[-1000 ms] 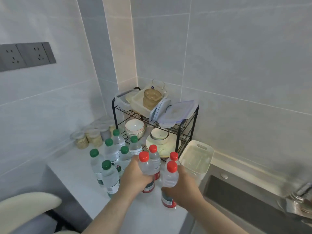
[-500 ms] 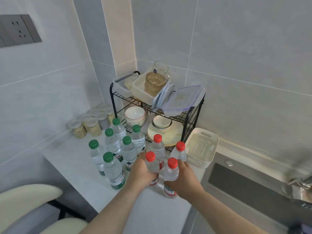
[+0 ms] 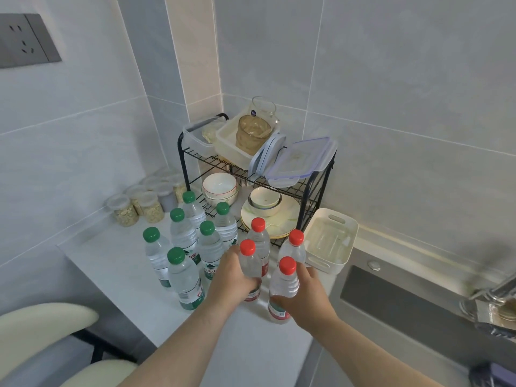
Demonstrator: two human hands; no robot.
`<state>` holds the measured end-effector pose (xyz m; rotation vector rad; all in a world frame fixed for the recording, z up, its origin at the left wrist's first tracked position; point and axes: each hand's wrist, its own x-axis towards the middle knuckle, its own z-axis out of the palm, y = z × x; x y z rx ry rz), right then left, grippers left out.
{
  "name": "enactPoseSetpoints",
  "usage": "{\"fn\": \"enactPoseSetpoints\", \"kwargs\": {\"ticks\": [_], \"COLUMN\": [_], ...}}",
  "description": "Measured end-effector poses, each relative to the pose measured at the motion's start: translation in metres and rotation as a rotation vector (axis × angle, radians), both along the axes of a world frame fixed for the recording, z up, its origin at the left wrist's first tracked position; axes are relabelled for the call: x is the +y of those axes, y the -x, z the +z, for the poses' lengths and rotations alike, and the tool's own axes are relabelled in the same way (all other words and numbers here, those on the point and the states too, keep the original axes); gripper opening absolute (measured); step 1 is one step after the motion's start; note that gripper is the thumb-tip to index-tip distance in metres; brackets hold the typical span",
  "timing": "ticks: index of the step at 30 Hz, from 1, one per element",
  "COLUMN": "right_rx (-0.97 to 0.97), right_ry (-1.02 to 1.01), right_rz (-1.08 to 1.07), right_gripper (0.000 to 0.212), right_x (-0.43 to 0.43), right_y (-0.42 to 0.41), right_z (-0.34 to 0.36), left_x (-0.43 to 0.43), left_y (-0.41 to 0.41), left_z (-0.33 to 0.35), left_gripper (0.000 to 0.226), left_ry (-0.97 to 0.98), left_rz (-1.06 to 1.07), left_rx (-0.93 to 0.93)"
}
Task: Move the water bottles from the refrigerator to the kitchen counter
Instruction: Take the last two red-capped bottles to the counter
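On the white kitchen counter [image 3: 117,263] stand several green-capped water bottles [image 3: 183,275] in a cluster at the left. Two red-capped bottles [image 3: 259,238] stand behind my hands. My left hand [image 3: 231,280] grips a red-capped bottle [image 3: 250,263] round its body, its base at the counter. My right hand [image 3: 304,294] grips another red-capped bottle [image 3: 283,286] that stands upright on the counter beside it. The refrigerator is out of view.
A black wire rack [image 3: 307,191] with bowls, plates and plastic boxes stands in the corner behind the bottles. Small jars [image 3: 125,210] line the left wall. A white plastic basket [image 3: 329,241] sits beside the sink [image 3: 413,297] at the right. A cream chair [image 3: 42,322] is at lower left.
Both hands have lowered their red-capped bottles down to the counter, close in front of the two red-capped ones standing there. The view has tilted slightly.
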<state>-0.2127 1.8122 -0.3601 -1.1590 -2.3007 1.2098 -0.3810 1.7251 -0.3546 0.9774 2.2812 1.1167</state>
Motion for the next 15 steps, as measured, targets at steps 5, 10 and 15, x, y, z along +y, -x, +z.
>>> {"fn": "enactPoseSetpoints", "kwargs": {"ticks": [5, 10, 15], "right_rx": [-0.002, -0.017, -0.005], "right_ry": [-0.010, -0.025, -0.152], "right_rz": [-0.036, -0.002, 0.016], "right_gripper": [0.077, 0.079, 0.079], "right_x": [-0.002, 0.001, 0.007], "right_y": [0.006, 0.008, 0.003], "right_z": [-0.002, 0.005, 0.036], "left_x": [0.002, -0.006, -0.013], "left_y": [0.005, 0.004, 0.008], "left_z": [-0.001, 0.009, 0.049], "left_gripper": [0.055, 0.074, 0.088], "left_ry": [0.027, 0.009, -0.058], "left_rz": [-0.079, -0.019, -0.028], "left_rx": [-0.013, 0.006, 0.089]}}
